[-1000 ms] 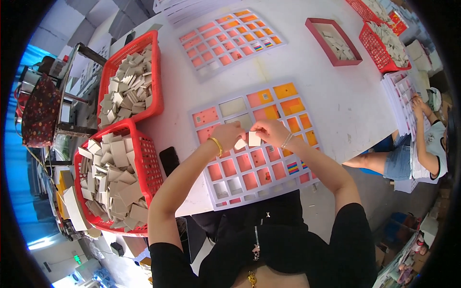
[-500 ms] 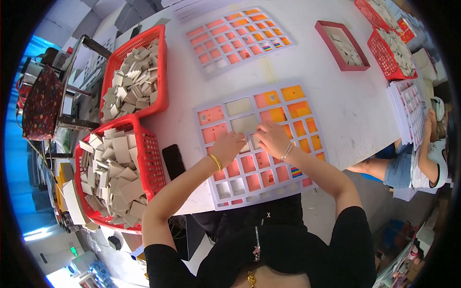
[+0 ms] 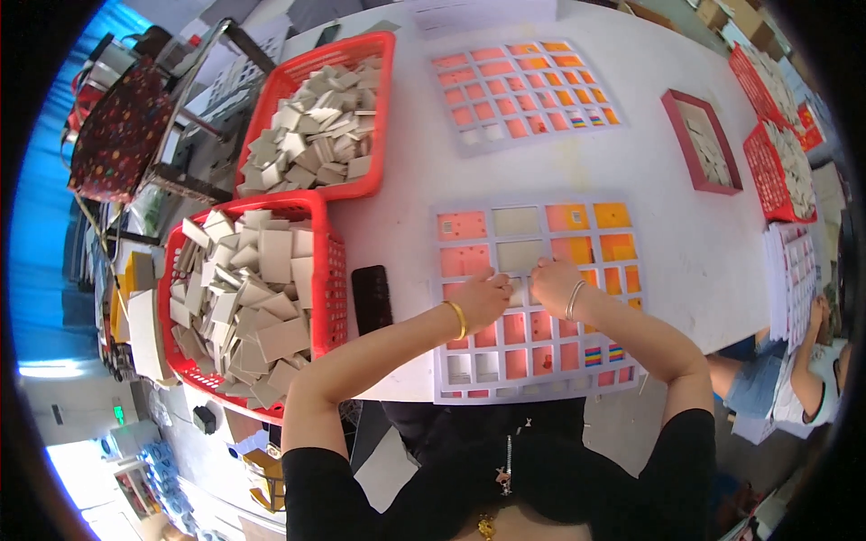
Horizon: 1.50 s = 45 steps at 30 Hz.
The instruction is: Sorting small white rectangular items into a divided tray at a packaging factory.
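A white grid frame (image 3: 586,391) lies on the table in front of me, its cells showing pink, orange and grey. My left hand (image 3: 480,299) rests over its middle, fingers bent and closed at a small grey cardboard piece (image 3: 516,294) in a cell. My right hand (image 3: 557,285) is just beside it, fingers bent together with the tips down on the frame; what they hold, if anything, is hidden. Above the hands, larger grey cardboard pieces (image 3: 518,256) fill two cells in one column.
Two red baskets (image 3: 385,117) heaped with grey cardboard pieces stand at left, a black phone (image 3: 372,299) beside them. Farther back lies a second grid frame (image 3: 532,144). A dark red box (image 3: 732,171) and more red baskets (image 3: 767,180) are at right, near another person's arm (image 3: 806,356).
The whole view has swung, so the table and frame sit farther right and slightly lower in the picture. Both hands stay over the same middle part of the frame, with only slight finger movement.
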Each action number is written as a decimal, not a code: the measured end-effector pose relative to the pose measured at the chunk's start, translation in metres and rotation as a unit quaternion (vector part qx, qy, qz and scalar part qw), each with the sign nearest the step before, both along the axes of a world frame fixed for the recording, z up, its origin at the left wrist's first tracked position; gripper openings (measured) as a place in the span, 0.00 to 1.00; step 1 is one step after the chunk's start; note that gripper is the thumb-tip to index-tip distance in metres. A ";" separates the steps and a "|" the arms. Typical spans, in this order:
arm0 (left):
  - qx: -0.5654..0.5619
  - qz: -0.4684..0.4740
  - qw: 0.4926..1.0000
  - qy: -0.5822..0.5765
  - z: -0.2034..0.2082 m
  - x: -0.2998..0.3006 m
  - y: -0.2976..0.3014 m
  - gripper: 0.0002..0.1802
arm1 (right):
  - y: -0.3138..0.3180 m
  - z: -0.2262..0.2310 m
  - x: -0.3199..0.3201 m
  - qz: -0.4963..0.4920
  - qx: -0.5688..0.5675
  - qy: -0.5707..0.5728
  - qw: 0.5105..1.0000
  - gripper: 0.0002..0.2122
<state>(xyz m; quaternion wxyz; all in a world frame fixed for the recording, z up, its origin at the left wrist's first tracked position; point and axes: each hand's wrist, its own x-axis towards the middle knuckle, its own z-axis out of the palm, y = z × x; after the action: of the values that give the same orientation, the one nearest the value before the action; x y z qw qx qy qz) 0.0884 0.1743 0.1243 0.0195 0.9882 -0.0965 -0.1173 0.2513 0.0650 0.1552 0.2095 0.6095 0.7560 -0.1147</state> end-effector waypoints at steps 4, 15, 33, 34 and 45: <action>-0.049 0.003 0.997 0.058 0.028 0.003 0.020 0.17 | 0.076 0.030 0.005 -0.052 -0.025 0.056 0.997 0.04; 0.069 0.557 0.817 -0.135 0.125 -0.076 0.272 0.09 | 0.305 0.037 -0.076 -0.146 0.304 0.187 0.923 0.09; 0.077 0.564 0.693 -0.442 0.097 -0.155 0.322 0.14 | 0.320 0.028 -0.086 -0.254 0.224 0.424 0.840 0.12; 0.059 0.556 0.669 -0.490 0.107 -0.142 0.309 0.13 | 0.320 0.021 -0.074 -0.268 0.222 0.420 0.838 0.12; -0.427 0.388 0.796 -0.183 0.104 -0.034 0.106 0.13 | 0.069 0.014 0.005 -0.391 0.243 0.594 0.659 0.10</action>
<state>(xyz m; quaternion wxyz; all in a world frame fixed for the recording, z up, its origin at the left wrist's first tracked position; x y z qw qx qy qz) 0.0539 0.2804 0.2279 0.4653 0.8372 0.2526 0.1366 0.2564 0.1336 0.1697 -0.5042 0.6806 0.4121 -0.3357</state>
